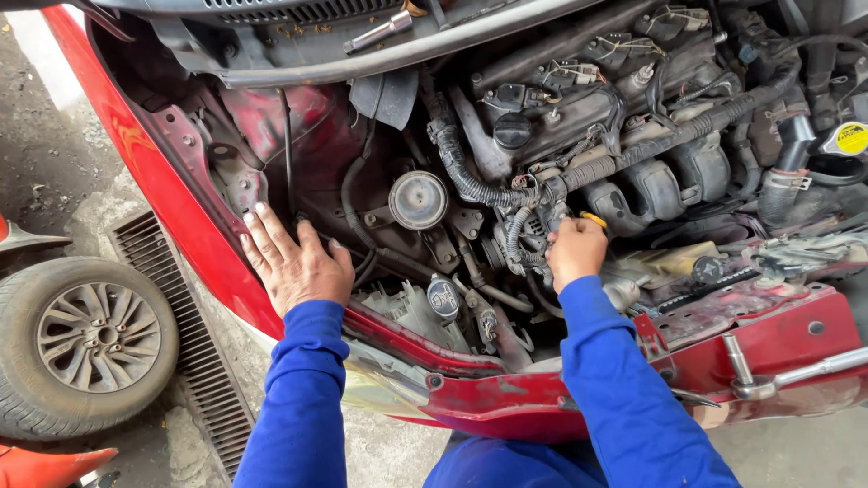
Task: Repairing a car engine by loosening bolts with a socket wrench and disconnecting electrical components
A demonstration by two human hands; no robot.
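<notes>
— Where do the fingers stand?

— The right hand (575,253) is curled shut, its fingers (562,237) wrapped round a tool with a yellow handle (593,219). Only the handle's tip shows, just above and to the right of the knuckles; the shaft is hidden inside the fist and behind the corrugated hoses (506,194).

— Which way does the tool run?

— Its long axis seems to slant from the yellow tip down and left, under the fingers, toward the engine parts just beyond them. What the working end meets cannot be made out.

— And the other hand?

— The left hand (294,262) lies flat and open, fingers (267,237) spread, holding nothing, pressed on the dark inner panel beside the red fender (158,176). It is well apart from the tool; the right hand is plainly the nearer.

— What lies farther out?

— A round horn (418,200) sits between the two hands, slightly beyond them. Above the right fingers is the engine cover with a black filler cap (513,130). Farther right, a yellow cap (851,138) at the frame's edge. Nearer the person, a ratchet wrench (787,372) rests on the red front crossmember (796,330). Left of the left hand, a loose wheel (86,339) lies on the floor by a drain grate (185,334).
</notes>
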